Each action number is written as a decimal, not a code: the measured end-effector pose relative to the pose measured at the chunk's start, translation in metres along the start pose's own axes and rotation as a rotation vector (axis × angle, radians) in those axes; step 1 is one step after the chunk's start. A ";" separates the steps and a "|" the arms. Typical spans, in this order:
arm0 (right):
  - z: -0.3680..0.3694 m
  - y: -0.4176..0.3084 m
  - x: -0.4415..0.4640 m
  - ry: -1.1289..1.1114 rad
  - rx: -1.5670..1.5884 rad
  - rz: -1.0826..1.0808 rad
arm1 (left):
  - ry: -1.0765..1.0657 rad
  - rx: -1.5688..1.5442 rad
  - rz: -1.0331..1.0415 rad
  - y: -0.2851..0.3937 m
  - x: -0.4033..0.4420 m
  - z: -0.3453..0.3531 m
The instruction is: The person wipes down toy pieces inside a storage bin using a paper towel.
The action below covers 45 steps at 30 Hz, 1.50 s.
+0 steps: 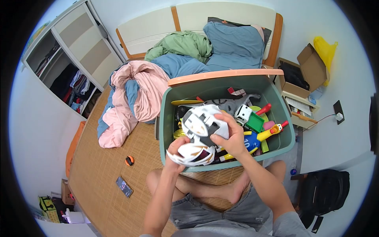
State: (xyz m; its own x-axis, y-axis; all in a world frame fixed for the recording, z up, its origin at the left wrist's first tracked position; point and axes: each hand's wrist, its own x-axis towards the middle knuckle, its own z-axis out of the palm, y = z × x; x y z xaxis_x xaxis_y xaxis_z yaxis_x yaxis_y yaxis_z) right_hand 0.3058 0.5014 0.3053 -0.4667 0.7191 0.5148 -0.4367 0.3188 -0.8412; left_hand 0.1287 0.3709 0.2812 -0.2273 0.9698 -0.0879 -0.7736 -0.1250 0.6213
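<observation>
Over the front half of a green storage bin [231, 168], both my hands grip one bulky white plastic toy [197, 122] with black and gold parts; its exact kind I cannot make out. My left hand [177, 149] is closed on its lower left end, beside a curved white shell. At its right side, the thumb and fingers of my right hand [231, 136] press on the white and black surface. Under and beside it in the bin lie a white die [242, 113], a green block-like piece [255, 123], a yellow rubber chicken [268, 132] and a blue item [252, 141].
The bin's orange-rimmed lid [225, 73] stands up along its far side. On the bamboo mat [98, 173] lie a phone [124, 187] and a small orange-black object [129, 160]. Crumpled bedding [146, 91] is behind, an open cardboard box [296, 77] at right.
</observation>
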 end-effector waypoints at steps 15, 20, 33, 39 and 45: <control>-0.006 -0.005 -0.003 -0.145 0.178 0.189 | -0.091 0.271 0.217 -0.008 -0.007 0.012; -0.004 -0.007 -0.003 -0.304 0.193 0.254 | -0.080 0.381 0.267 -0.003 -0.009 0.027; -0.013 -0.008 -0.006 -0.124 0.304 0.098 | -0.067 0.512 0.462 -0.002 -0.024 0.045; 0.000 -0.037 -0.029 0.143 0.121 -0.070 | 0.170 0.501 0.453 -0.016 -0.054 0.054; 0.001 -0.073 -0.036 0.241 -0.063 0.022 | 0.005 0.649 0.337 -0.019 -0.069 0.070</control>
State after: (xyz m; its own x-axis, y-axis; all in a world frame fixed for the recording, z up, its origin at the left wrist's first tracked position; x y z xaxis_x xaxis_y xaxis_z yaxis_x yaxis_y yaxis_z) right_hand 0.3535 0.4519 0.3485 -0.2753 0.8506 0.4479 -0.3763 0.3334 -0.8644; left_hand 0.2002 0.3208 0.3302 -0.3949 0.8994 0.1873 -0.1549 -0.2662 0.9514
